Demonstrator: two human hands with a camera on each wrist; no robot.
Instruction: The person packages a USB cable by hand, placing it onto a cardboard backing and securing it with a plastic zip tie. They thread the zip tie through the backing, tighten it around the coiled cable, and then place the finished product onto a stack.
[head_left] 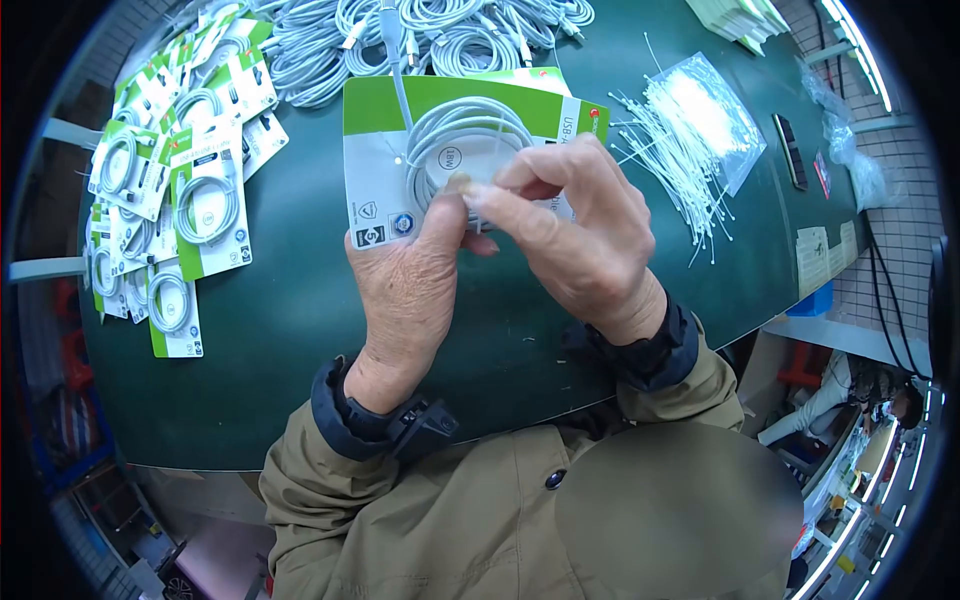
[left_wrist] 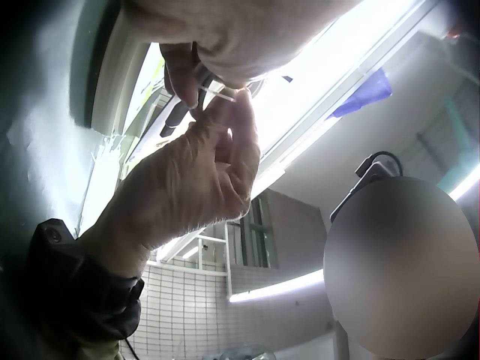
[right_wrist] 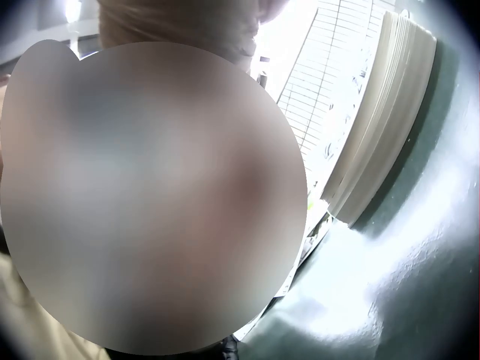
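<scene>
A green and white cardboard card (head_left: 368, 130) carries a coiled white USB cable (head_left: 425, 135), with one plug end (head_left: 391, 50) sticking up past the top edge. My left hand (head_left: 405, 285) grips the card's lower edge, thumb at the front beside the coil and other fingers behind. Over the coil's lower part, the right hand (head_left: 590, 230) pinches with thumb and forefinger close to the left thumb tip. In the left wrist view, a thin white cable tie (left_wrist: 217, 93) runs to the pinching fingertips of that right hand (left_wrist: 187, 172).
Loose white cable ties (head_left: 665, 150) spill from a clear plastic bag (head_left: 715, 115) on the right. Bundled cables (head_left: 310, 60) heap up at the back. Several carded cables (head_left: 210, 195) lie on the left of the green table (head_left: 270, 400). A card stack (head_left: 740, 15) stands back right.
</scene>
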